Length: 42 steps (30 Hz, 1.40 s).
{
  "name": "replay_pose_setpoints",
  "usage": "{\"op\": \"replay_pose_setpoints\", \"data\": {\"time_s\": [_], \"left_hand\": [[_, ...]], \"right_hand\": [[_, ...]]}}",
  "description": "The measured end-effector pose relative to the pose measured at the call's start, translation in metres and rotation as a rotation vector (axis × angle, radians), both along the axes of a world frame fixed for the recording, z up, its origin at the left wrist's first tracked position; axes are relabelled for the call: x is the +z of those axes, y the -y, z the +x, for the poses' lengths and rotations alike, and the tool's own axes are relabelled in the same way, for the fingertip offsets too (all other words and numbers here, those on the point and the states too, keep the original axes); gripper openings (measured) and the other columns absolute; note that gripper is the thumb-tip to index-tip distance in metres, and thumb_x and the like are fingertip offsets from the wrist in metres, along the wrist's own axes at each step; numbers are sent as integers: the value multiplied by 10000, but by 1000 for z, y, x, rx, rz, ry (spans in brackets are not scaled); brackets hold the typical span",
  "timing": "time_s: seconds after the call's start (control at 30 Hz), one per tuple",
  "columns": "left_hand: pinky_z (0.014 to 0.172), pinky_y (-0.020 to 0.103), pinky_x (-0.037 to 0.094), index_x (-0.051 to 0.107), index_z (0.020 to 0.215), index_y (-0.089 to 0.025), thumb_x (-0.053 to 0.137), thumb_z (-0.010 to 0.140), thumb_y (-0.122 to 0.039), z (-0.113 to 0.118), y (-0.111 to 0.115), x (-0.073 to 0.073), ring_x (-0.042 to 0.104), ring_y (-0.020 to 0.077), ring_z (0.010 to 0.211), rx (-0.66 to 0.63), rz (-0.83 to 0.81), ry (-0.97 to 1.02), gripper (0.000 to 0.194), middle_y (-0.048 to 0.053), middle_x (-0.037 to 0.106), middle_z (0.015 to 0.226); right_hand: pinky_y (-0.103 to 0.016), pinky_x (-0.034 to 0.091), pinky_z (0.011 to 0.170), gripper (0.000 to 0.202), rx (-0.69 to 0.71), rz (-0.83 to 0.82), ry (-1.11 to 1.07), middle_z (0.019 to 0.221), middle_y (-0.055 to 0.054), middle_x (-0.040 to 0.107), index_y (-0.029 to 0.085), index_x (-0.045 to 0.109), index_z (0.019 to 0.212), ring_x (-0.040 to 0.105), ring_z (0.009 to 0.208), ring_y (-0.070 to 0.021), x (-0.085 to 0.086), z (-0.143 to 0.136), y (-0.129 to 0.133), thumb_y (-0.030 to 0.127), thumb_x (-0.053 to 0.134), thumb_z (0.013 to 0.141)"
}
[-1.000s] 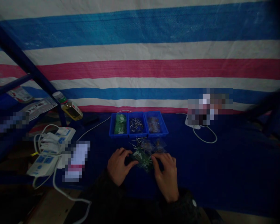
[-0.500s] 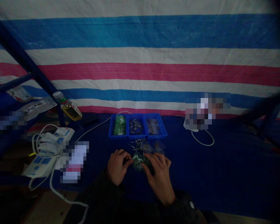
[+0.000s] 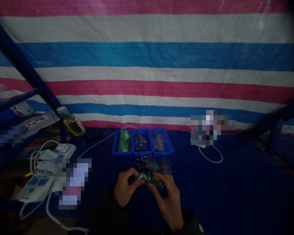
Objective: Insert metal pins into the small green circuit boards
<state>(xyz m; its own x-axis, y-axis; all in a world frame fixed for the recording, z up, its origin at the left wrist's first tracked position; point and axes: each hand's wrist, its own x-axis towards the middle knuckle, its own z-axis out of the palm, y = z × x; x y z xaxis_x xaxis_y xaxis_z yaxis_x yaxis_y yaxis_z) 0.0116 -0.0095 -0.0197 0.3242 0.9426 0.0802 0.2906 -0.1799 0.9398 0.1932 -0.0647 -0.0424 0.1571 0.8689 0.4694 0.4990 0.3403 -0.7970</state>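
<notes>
Between my two hands is a small green plastic bag with pale pieces showing in it. My left hand pinches its left edge between thumb and fingers. On the other side my right hand grips the bag with thumb and fingertips. Just beyond my fingers lie loose metal screw-like pins and small clear bags with something brownish inside. Behind these stand three joined blue bins: green packets fill the left one, metal pins the middle one, clear bags the right one.
A white power strip with cables and a blurred-out flat item lie at left. A bottle of yellow liquid leans by a blue metal frame. A white cable loop lies at right. Striped sheeting hangs behind.
The view has tilted up, so everything sits lower. The green bag, flat before with its pins visible through it, is now lifted and bunched between both hands' fingers.
</notes>
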Motion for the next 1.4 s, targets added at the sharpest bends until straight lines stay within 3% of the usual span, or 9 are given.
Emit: {"op": "replay_pose_setpoints", "data": {"time_s": [0.1,0.2,0.3,0.63,0.83,1.07,1.2,1.33,1.4], "left_hand": [[601,233,403,607,696,-166,747,839,-315,0,0,-6,559,145,634,12,23,-14,249,-13,620,658],[600,233,392,628,713,-169,762,830,-312,2,2,-7,560,148,642,-8,29,-34,229,-9,627,668],[620,243,397,633,718,-169,740,855,-323,3,4,-6,567,155,660,-27,64,-17,232,1,623,687],[699,279,417,708,843,-155,651,937,-364,-1,4,-6,596,183,740,-105,182,103,236,54,661,785],[656,264,397,629,727,-161,699,911,-342,-3,4,-10,548,154,675,-31,219,146,268,20,597,711],[616,254,375,516,617,-171,717,897,-354,-3,5,-17,502,138,628,13,244,169,390,-7,526,643],[677,265,425,634,791,-171,674,930,-307,-3,8,-14,584,161,702,7,197,111,198,18,624,741],[704,272,457,626,933,-182,655,942,-277,-3,8,-10,626,174,738,91,149,117,99,23,666,805],[749,289,471,661,916,-180,602,976,-263,-3,7,-8,640,188,794,47,171,111,117,43,678,844]], "right_hand": [[-384,515,779,206,40,18,73,960,-35,707,266,647,1168,644,887,-235,-1,-1,1,273,662,962],[-373,475,742,97,57,35,115,870,-11,694,260,657,1036,623,807,-212,-1,-3,2,195,602,990],[-370,454,742,135,81,45,130,852,-4,688,249,641,955,616,798,-203,1,-6,2,142,567,994],[-391,442,844,208,166,-25,133,971,-12,692,251,627,1028,621,909,-215,1,-8,-1,80,520,980],[-398,469,834,207,172,-38,117,941,-28,695,244,636,924,632,885,-225,3,-8,-1,130,486,1011],[-395,551,870,169,106,-14,96,997,-43,738,264,664,1127,700,917,-235,-5,-10,-2,229,552,1005],[-347,592,787,152,21,63,15,978,-62,755,240,655,1124,732,853,-224,-8,-12,0,287,591,995],[-338,580,793,127,101,104,46,906,-45,766,251,695,1020,736,794,-204,0,-10,1,220,574,1003],[-336,577,794,160,121,83,52,922,-42,772,257,710,1045,740,788,-200,6,-8,1,196,569,998]]}}
